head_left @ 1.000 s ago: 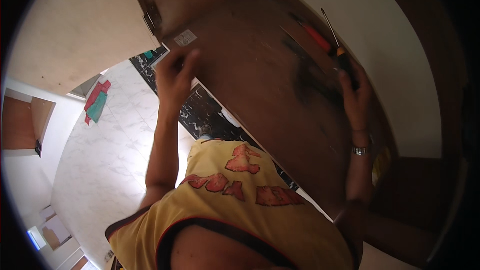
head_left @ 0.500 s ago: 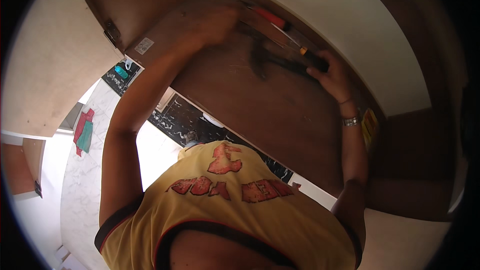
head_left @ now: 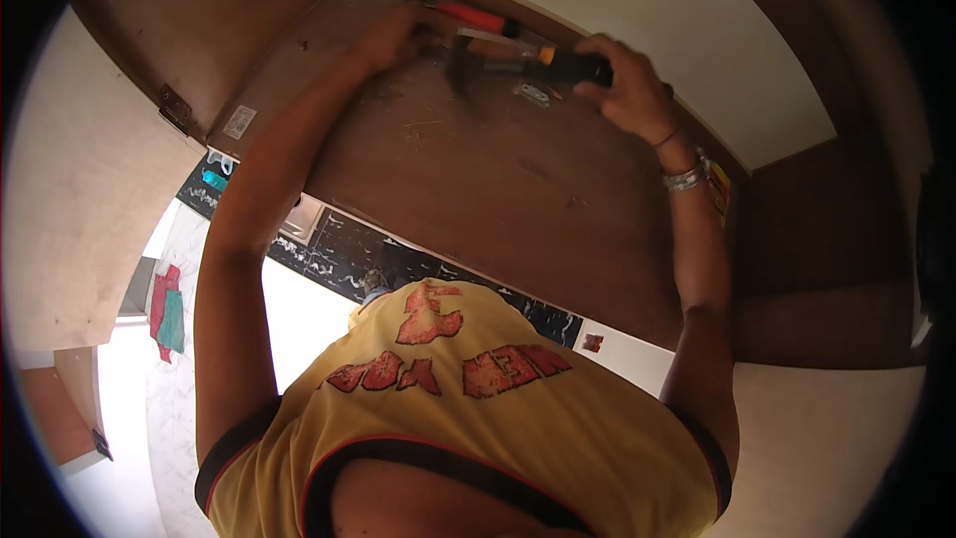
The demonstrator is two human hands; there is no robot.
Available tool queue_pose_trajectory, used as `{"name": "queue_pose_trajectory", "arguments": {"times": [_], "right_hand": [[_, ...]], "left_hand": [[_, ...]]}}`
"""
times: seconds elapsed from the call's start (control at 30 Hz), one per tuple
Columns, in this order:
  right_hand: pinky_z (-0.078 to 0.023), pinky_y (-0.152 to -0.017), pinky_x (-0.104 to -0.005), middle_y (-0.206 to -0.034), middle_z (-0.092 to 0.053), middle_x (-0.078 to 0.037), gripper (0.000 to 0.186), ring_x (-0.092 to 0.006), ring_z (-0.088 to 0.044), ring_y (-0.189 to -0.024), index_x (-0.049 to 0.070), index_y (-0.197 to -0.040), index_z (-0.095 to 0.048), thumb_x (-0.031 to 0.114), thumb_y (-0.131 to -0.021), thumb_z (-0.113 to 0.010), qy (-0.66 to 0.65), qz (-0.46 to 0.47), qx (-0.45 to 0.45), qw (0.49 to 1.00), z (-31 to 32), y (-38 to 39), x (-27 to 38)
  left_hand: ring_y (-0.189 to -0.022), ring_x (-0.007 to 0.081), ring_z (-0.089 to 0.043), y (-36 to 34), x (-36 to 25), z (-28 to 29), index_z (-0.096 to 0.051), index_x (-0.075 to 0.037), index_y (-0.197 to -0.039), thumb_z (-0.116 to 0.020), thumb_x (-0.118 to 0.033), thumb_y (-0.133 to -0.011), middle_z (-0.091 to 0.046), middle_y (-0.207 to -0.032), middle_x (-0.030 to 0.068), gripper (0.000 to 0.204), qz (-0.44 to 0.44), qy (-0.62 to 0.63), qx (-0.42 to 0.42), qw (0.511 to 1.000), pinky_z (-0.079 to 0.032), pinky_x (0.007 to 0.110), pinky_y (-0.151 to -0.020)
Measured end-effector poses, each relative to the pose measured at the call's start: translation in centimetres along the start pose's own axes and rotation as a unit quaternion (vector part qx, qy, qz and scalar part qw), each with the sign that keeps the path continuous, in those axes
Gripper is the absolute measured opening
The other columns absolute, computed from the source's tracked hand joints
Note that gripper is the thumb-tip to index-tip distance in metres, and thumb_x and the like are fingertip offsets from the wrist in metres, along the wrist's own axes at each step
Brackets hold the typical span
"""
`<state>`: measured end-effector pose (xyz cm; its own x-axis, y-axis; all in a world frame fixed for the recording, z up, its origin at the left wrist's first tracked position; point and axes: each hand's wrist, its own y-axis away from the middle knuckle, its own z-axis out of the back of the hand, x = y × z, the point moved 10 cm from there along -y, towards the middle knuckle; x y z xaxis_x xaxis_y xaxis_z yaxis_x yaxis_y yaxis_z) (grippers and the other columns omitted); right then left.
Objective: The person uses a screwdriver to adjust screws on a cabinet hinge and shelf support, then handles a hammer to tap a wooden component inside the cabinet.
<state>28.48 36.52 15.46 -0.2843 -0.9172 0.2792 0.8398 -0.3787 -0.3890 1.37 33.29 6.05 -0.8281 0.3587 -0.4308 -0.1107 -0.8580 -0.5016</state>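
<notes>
My right hand is wrapped round the black handle of a hammer. The hammer's dark head is blurred and points toward my left hand. That hand has curled fingers low over the brown cabinet board; whatever they grip is too small and smeared to make out. Just beyond it lies a long tool with a red handle and black end. A yellow collar, apparently part of a screwdriver, shows right behind the hammer handle. Near the hammer a small metal hinge plate rests on the board.
An open cabinet door with a hinge stands at the left. A pale wall rises behind the board. Below is a black patterned counter. Something yellow sits beside my right wrist.
My right hand has moved up and left with the hammer, whose head is now closer to my left hand. The metal hinge plate now shows. The whole view has shifted slightly.
</notes>
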Motion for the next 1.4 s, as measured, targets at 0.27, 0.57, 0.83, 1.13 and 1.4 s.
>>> {"name": "queue_pose_trajectory", "arguments": {"times": [0.27,0.57,0.83,1.13,1.4], "right_hand": [[-0.052,-0.085,-0.0344,-0.100,-0.074,-0.013,0.042,-0.0228,-0.069,-0.091,0.008,-0.119,-0.065,0.014,-0.081,-0.082,-0.019,-0.085,-0.105,0.991,7.3,-0.4,-4.9],[-0.054,-0.077,-0.0370,-0.099,-0.075,-0.018,0.048,-0.0266,-0.071,-0.084,0.007,-0.120,-0.067,0.018,-0.077,-0.086,0.043,-0.157,-0.117,0.980,5.5,1.6,-7.9],[-0.053,-0.071,-0.0336,-0.088,-0.075,-0.014,0.047,-0.0201,-0.069,-0.074,0.007,-0.120,-0.067,0.016,-0.078,-0.085,0.025,-0.206,-0.143,0.968,7.5,4.0,-7.3],[-0.054,-0.075,-0.0377,-0.090,-0.074,-0.016,0.049,-0.0294,-0.071,-0.079,0.009,-0.120,-0.067,0.020,-0.077,-0.086,0.071,-0.170,-0.129,0.974,6.3,3.8,-6.2],[-0.052,-0.072,-0.0402,-0.086,-0.072,-0.015,0.046,-0.0284,-0.070,-0.079,0.008,-0.118,-0.068,0.019,-0.077,-0.085,0.055,-0.164,-0.107,0.979,4.2,1.4,-6.2]], "left_hand": [[-0.113,0.0364,-0.066,0.0,-0.7,2.2,-0.069,-0.011,-0.127,-0.073,-0.023,-0.089,-0.070,-0.120,0.0207,0.040,0.108,-0.089,-0.039,0.989,-0.051,0.044,-0.102],[-0.137,0.0391,-0.049,-5.3,-3.7,-3.4,-0.061,-0.009,-0.138,-0.077,-0.028,-0.087,-0.053,-0.147,0.0201,0.056,-0.111,-0.078,0.138,0.981,-0.042,0.046,-0.115],[-0.113,0.0401,-0.064,-6.2,-2.6,-1.8,-0.070,-0.007,-0.121,-0.053,-0.033,-0.104,-0.068,-0.122,0.0200,0.035,-0.095,-0.103,0.144,0.980,-0.050,0.051,-0.098],[-0.113,0.0387,-0.065,-3.8,0.2,-0.6,-0.071,-0.008,-0.123,-0.062,-0.013,-0.093,-0.070,-0.118,0.0211,0.031,-0.068,-0.189,0.110,0.974,-0.051,0.048,-0.100],[-0.102,0.0397,-0.070,-2.6,-3.2,1.6,-0.074,-0.010,-0.115,-0.067,-0.014,-0.088,-0.073,-0.108,0.0217,0.028,0.013,-0.229,-0.024,0.973,-0.054,0.048,-0.094]]}}
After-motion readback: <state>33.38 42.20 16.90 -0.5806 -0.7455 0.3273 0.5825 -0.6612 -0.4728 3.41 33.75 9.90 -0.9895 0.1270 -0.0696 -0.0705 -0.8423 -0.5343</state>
